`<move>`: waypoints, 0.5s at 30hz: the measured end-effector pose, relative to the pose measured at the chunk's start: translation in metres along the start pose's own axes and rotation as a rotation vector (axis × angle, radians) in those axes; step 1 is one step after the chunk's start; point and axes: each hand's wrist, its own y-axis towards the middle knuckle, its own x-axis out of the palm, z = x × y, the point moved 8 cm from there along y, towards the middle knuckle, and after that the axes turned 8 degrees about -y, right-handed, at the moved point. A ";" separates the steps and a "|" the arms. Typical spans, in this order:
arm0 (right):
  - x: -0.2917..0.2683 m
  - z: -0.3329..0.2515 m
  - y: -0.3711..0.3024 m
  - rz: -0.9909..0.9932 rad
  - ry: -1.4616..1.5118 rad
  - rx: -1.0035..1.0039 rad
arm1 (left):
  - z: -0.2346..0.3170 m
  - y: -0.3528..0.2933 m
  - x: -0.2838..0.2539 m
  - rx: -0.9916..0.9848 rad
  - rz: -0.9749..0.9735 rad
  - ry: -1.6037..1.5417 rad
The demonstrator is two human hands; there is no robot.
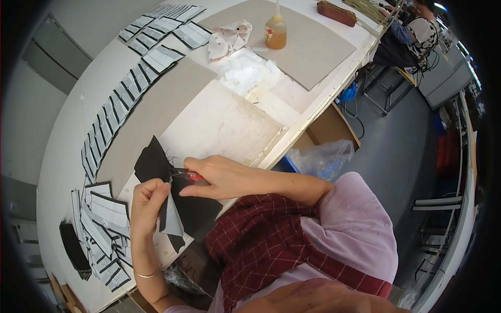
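My left hand (147,204) is closed in a pinch on a piece of black fabric (152,160) with a pale grey-white layer (172,218) hanging from it. The fabric drapes over the table edge toward my lap. From the right, my right hand (222,176) grips small red-handled thread snips (195,176). Their metal blades point left and lie against the fabric, beside my left fingertips. Whether the blades are apart is too small to tell. A few loose dark threads show just above the blades.
Rows of black-edged pale pieces (121,101) line the table's far left, with a loose heap (107,219) nearer. Beyond are a bottle of amber liquid (275,34), a spotted cloth (229,39) and a brown pouch (336,13). A person (417,36) sits at the far right.
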 end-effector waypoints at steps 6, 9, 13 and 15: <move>0.004 0.003 0.005 0.041 0.114 -0.020 | 0.039 -0.035 -0.050 0.147 0.182 -0.519; 0.007 0.008 0.003 0.020 0.054 0.004 | 0.071 -0.072 -0.092 0.640 0.504 -0.548; -0.021 0.007 0.006 0.208 -0.148 -0.035 | 0.028 -0.079 -0.085 0.558 0.664 -0.691; -0.047 0.018 0.003 0.357 -0.237 0.014 | -0.007 -0.079 -0.060 0.379 0.461 -0.549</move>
